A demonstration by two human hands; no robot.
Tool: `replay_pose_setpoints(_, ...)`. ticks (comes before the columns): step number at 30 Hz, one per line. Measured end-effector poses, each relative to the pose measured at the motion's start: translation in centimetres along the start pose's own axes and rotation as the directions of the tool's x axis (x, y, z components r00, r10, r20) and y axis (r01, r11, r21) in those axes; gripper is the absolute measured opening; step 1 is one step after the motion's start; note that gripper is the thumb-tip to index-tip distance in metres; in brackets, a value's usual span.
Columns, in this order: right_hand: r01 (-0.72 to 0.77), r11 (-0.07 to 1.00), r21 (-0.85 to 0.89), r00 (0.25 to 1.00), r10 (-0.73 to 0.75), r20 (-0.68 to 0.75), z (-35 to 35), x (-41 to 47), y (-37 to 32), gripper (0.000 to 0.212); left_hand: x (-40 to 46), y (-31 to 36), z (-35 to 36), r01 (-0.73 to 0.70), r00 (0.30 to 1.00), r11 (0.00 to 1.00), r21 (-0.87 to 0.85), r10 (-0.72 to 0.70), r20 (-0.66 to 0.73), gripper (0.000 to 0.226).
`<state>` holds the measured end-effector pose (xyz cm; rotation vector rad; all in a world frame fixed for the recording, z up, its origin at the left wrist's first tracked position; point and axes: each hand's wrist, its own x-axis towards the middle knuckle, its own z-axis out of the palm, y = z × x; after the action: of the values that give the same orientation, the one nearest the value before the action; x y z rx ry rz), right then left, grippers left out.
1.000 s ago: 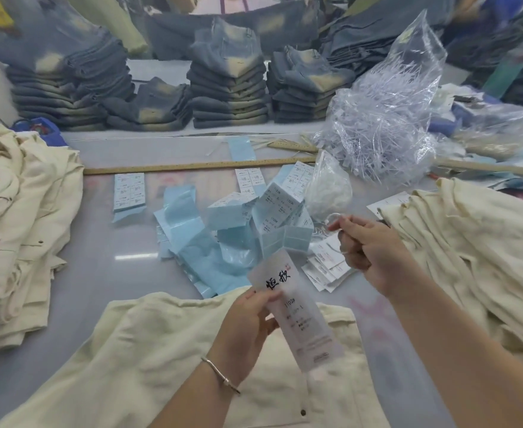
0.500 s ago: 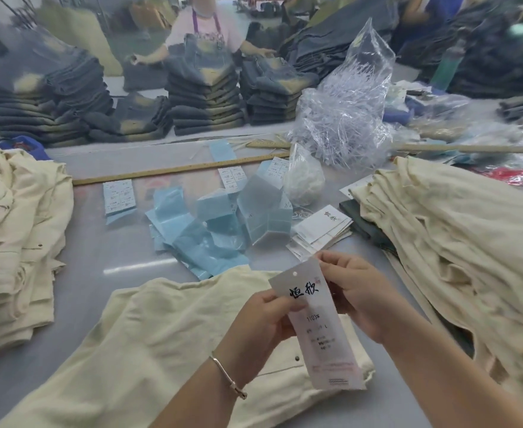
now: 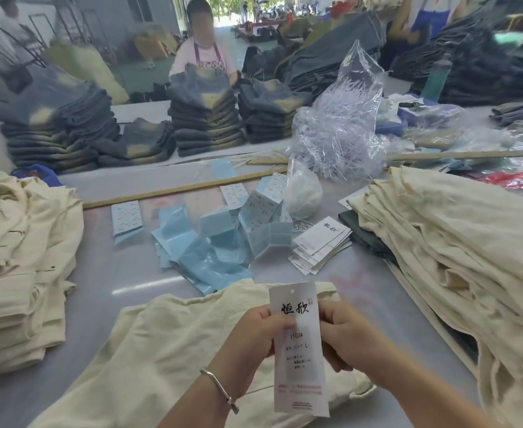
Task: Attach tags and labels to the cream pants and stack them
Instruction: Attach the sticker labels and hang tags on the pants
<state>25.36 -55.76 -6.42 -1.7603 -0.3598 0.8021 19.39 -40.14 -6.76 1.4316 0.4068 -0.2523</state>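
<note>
- Left hand [image 3: 254,338] and right hand [image 3: 343,332] each pinch a side edge of the hang tag [image 3: 300,350], a stiff white card, long axis upright, punched hole uppermost.
- Cream pants [image 3: 167,350], soft woven cloth, lie flat directly beneath both hands, equally near each.
- Spare tags [image 3: 320,242] lie beyond the right hand.

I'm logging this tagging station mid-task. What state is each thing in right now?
hang tag: held upright over the pants, hole at top empty
left hand: pinches the tag's left edge
right hand: grips the tag's right edge
cream pants: lying flat, untagged
left pile: folded, stacked
right pile: loosely heaped
spare tags: fanned on table
</note>
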Motion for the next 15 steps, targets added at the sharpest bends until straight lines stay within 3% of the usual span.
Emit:
replay_pose_setpoints(4, 0.036, 0.999, -0.008, 0.999, -0.036, -0.020, 0.2, 0.2, -0.2, 0.012, -0.2, -0.9, -0.9, -0.014, 0.999, 0.997, 0.075, 0.017, -0.039, 0.023)
replay_pose_setpoints(6, 0.066, 0.991, -0.116, 0.988, -0.081, -0.133, -0.4, 0.2, -0.2, 0.015, -0.5, -1.4, -1.3, -0.059, 0.992, 0.991, 0.121, 0.071, -0.101, 0.012)
replay_pose_setpoints(9, 0.133, 0.952, -0.277, 0.921, -0.222, -0.320, -1.0, -0.1, -0.4, 0.017, -1.0, -1.8, -1.8, -0.127, 0.962, 0.953, 0.274, 0.186, -0.202, 0.017)
replay_pose_setpoints(12, 0.302, 0.951, -0.073, 0.897, -0.309, -0.316, -0.1, -1.0, -1.7, 0.012, -1.5, -1.9, -1.7, -0.189, 0.942, 0.921, 0.341, 0.269, -0.202, 0.021)
replay_pose_setpoints(15, 0.433, 0.890, 0.143, 0.880, -0.382, -0.282, 1.3, -1.6, -2.5, 0.007, -1.7, -1.7, -1.1, -0.269, 0.928, 0.923, 0.276, 0.325, -0.181, 0.017)
